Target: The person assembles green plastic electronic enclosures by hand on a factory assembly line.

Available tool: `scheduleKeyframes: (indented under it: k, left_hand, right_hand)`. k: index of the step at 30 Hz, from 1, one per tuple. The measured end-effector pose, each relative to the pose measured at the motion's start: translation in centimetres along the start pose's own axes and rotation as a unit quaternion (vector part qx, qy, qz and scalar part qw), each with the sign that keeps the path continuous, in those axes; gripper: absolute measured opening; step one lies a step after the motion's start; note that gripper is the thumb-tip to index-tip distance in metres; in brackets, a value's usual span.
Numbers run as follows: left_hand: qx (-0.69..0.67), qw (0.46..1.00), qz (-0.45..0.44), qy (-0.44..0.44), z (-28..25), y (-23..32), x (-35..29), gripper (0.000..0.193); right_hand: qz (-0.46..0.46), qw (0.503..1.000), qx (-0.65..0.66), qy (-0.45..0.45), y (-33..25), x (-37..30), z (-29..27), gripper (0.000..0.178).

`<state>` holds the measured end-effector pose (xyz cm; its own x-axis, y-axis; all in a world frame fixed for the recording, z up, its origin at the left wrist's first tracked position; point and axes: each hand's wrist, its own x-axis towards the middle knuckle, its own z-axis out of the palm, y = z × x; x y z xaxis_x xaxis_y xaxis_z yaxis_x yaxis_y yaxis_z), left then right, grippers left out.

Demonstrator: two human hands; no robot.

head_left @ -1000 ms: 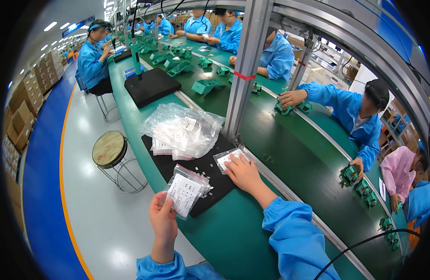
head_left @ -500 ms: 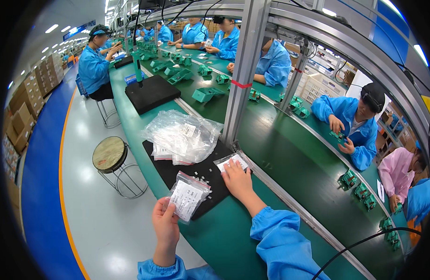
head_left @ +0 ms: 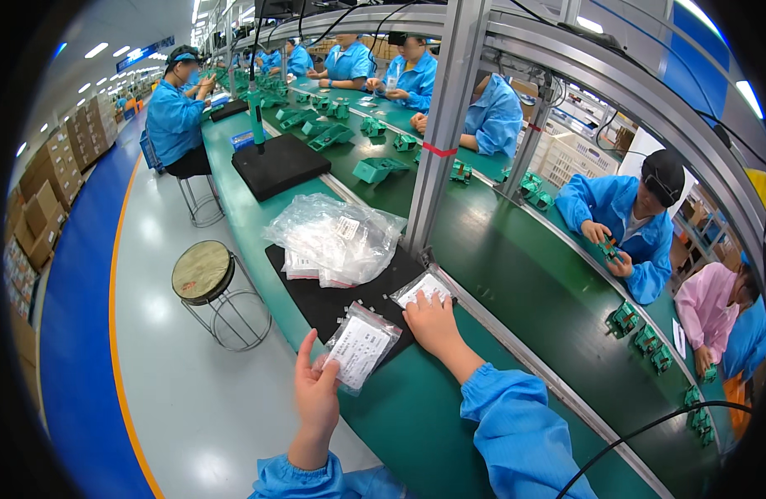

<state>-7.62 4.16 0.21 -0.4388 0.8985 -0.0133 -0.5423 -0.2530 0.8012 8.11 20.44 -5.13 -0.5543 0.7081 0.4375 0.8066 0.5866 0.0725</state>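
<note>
Between the thumb and lower fingers of my left hand point(head_left: 318, 399) is the edge of a small clear zip bag point(head_left: 362, 345) with a white printed label. My index finger points up, off the bag. Spread over another labelled zip bag point(head_left: 424, 287) lies my right hand point(head_left: 433, 320), fingers flat, at the right edge of a black mat point(head_left: 374, 295). Several small white pieces point(head_left: 346, 309) are scattered on the mat, partly behind the bag at my left. A large clear plastic bag point(head_left: 337, 237) holding labelled packets rests on the mat's far part.
A metal post point(head_left: 441, 133) rises beside the conveyor point(head_left: 516, 274), which carries green parts point(head_left: 379, 169). Past the mat stands a black block with a green tool point(head_left: 256, 116). A round stool point(head_left: 203, 271) is at left. Co-workers point(head_left: 628, 208) sit across the line.
My left index finger has lifted away from the bag, which now sits lower and farther right in view. The whole scene has shifted slightly right; my right hand stays on its bag.
</note>
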Motion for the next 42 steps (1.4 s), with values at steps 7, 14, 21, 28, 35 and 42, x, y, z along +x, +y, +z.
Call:
scheduleKeyframes:
  k: [7,14,21,28,35,42]
  left_hand:
    - [0.038,0.999,0.029,-0.025,-0.9,-0.3,-1.2,0.041]
    - [0.068,0.997,0.022,-0.031,-1.1,0.5,-1.5,0.022]
    - [0.15,0.983,0.016,-0.102,1.2,0.0,-2.8,0.023]
    - [0.048,0.983,-0.041,-0.171,4.4,-0.9,-5.1,0.022]
    - [-0.07,0.943,-0.185,-0.266,5.5,0.1,-5.3,0.023]
    - [0.191,0.951,-0.04,-0.241,5.7,-1.2,-4.7,0.023]
  right_hand:
    - [0.221,0.956,0.192,-0.027,1.3,1.9,-2.2,0.015]
    - [0.378,0.546,0.738,0.12,2.9,-4.3,-11.3,0.02]
    - [0.317,0.553,0.682,0.358,1.0,-8.7,-16.0,0.014]
    - [-0.036,0.918,0.254,0.304,-2.0,-10.7,-18.6,0.013]
    - [-0.032,0.919,0.343,0.192,0.7,-11.2,-18.3,0.014]
    - [0.214,0.682,0.691,0.106,1.9,-11.6,-16.9,0.041]
